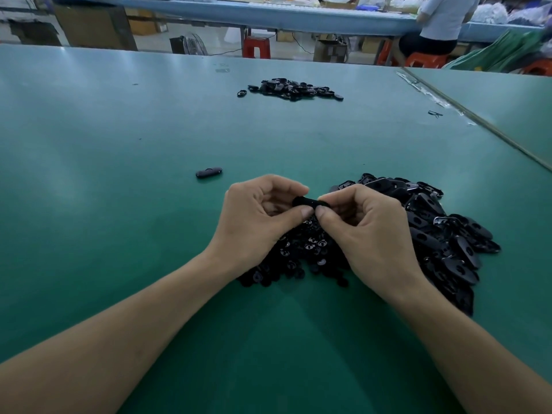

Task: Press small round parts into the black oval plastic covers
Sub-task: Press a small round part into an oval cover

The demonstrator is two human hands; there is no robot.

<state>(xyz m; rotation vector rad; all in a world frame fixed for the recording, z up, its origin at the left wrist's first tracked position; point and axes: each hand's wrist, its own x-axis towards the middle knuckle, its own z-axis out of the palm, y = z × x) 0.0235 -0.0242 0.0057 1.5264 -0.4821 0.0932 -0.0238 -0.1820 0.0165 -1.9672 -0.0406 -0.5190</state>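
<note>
Right, we count two hands, both up over the near heaps. The left hand (257, 213) and right hand (367, 228) each pinch one end of a single black oval cover (307, 202) between thumb and forefinger, other fingers curled in. We can't tell whether a round part sits in it.

Three heaps, all loose on the green table (119, 144), each too many to count:
- small round parts (304, 255), directly under the hands
- oval covers (442, 234), touching that heap on its right
- far heap of black pieces (292, 89), well apart, mid-table

One lone cover (208, 173) lies flat just left of the left hand. One small black scrap (435, 114) lies near the table seam at right.

Behind the table we see one seated person (442, 22), one fan (191, 44), and at least three red stools (256, 46).
</note>
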